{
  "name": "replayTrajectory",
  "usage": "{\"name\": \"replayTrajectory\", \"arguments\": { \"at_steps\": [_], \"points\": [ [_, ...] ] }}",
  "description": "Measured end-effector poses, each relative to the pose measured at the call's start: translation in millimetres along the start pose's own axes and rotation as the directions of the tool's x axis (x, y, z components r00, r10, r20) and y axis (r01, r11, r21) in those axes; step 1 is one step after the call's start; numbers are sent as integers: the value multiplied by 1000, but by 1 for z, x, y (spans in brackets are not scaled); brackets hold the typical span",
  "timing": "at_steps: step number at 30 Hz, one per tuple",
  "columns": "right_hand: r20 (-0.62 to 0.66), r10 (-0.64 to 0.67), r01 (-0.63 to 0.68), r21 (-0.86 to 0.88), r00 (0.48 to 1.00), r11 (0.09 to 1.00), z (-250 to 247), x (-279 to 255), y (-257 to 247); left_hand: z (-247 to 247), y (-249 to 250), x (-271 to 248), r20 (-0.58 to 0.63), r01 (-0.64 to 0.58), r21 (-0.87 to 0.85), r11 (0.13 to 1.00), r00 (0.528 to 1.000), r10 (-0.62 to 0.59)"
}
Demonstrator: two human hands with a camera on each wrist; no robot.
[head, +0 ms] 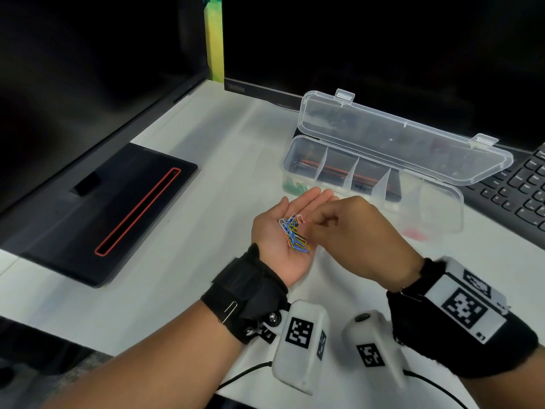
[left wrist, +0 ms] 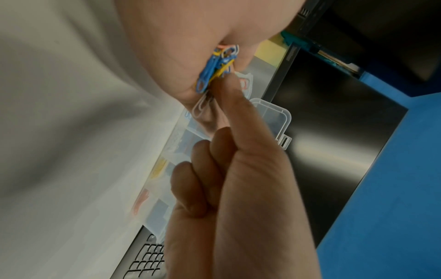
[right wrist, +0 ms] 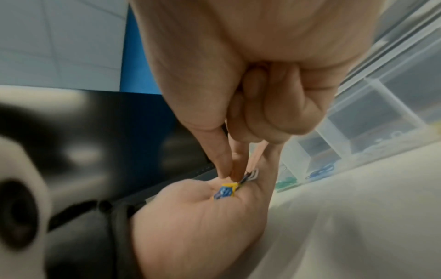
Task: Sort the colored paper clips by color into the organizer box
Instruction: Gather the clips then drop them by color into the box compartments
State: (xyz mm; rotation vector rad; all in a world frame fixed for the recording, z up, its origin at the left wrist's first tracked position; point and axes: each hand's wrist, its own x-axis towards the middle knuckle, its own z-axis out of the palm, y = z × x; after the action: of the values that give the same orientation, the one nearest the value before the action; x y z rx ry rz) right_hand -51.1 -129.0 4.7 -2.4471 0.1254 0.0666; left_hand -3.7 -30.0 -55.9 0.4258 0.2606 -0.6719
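Coloured clips beneath right grip

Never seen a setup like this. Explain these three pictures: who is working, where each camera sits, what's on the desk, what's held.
No machine here: a person works with two bare hands. The big picture comes from a head-worn camera looking down. The other two come from the white wrist cameras, each looking along its hand at the fingers. The left hand lies palm up, fingers straight, carrying a heap of coloured paper clips. The right hand pinches into that heap with thumb and forefinger; its other fingers are curled. On the white desk stands a clear compartment box, lid open, with green clips in one end compartment. A keyboard lies right of it, a black monitor base to the left.
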Motion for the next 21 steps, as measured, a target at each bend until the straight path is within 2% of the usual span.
{"name": "replayTrajectory", "arguments": {
  "at_steps": [2,3,5,7,8,9,11,14,16,17,19,20,21],
  "points": [
    [31,86,-91,185,996,979,-5,-1,-2,0,-1,0,2,-13,0,1000,1000,13],
    [66,156,-169,330,986,929,-7,-2,-3,0,-1,1,3,-20,-5,1000,1000,20],
    [213,238,-320,619,948,717,-10,-2,-3,-1,-2,1,8,-30,-18,999,1000,30],
    [354,209,-411,792,912,452,-12,-3,1,-2,-2,1,20,-27,-17,999,999,27],
    [385,192,-429,839,903,337,-12,-2,3,-2,-2,1,27,-24,-11,1000,999,24],
    [395,188,-432,868,899,246,-11,-2,6,-2,-2,1,31,-22,-8,1000,999,22],
    [392,183,-421,891,902,168,-9,-2,9,-3,-1,0,38,-23,-10,1000,999,23],
    [371,179,-403,893,911,202,-6,-3,8,-4,-2,0,39,-24,-1,1000,999,24],
    [355,176,-395,860,918,323,-6,-4,5,-3,-2,0,33,-23,5,1000,999,23],
    [319,175,-363,819,932,444,-6,-4,3,-3,-1,1,29,-20,5,1000,999,20],
    [193,121,-216,614,974,759,-3,-6,-4,-3,-1,1,25,-3,15,1000,1000,2],
    [139,68,-129,492,988,861,-2,-7,-8,-3,-1,0,28,11,21,1000,1000,-11],
    [111,11,-55,396,994,917,0,-7,-10,-3,-1,-1,32,22,17,1000,999,-22]
  ]
}}
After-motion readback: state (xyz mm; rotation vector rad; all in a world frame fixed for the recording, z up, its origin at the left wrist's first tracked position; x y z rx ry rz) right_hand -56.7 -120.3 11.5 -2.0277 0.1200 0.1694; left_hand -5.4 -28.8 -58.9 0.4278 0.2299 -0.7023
